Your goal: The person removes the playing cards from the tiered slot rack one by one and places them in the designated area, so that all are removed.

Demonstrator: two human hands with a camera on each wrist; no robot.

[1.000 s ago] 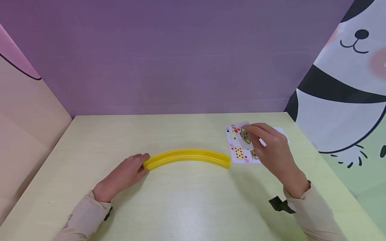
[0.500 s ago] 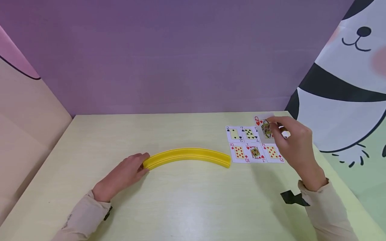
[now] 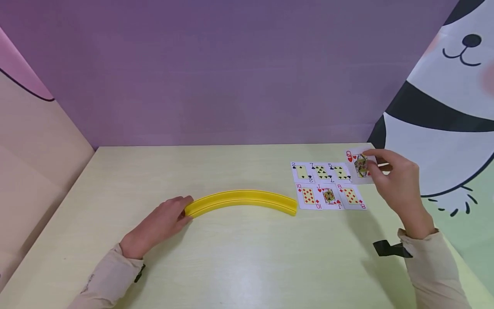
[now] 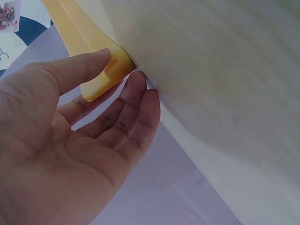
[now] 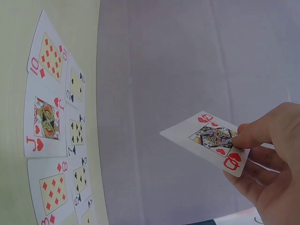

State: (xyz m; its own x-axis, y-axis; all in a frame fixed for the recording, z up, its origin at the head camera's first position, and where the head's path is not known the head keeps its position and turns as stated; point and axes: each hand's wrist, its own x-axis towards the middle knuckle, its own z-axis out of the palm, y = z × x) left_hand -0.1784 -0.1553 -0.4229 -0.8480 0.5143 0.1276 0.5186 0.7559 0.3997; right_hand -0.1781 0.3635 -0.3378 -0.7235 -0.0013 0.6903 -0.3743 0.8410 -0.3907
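Observation:
At the back right of the table, my right hand (image 3: pixel 399 180) pinches a queen of hearts (image 5: pixel 215 140) between thumb and fingers. The card is held above the table at the right end of two rows of playing cards. The front row has a ten of diamonds (image 3: pixel 308 196), a jack of hearts (image 3: pixel 329 196) and an eight of diamonds (image 3: pixel 350 196). Behind them lie black-suit cards, among them a two (image 3: pixel 302 172), a seven (image 3: pixel 321 172) and a five (image 3: pixel 340 172). My left hand (image 3: pixel 160 223) grips the left end of a yellow curved track piece (image 3: pixel 241 197), thumb over its end (image 4: pixel 115 70).
The pale wooden table (image 3: pixel 231 257) ends at a purple backdrop (image 3: pixel 231 77). A panda-patterned cloth (image 3: pixel 444 159) hangs along the right side. The track's right end stands close to the ten of diamonds. Another black-suit card (image 5: pixel 88 216) shows partly in the right wrist view.
My right hand has carried the queen of hearts rightward past the rows, uncovering the seven, the five and the front-row cards. The left hand and the yellow track have stayed in place.

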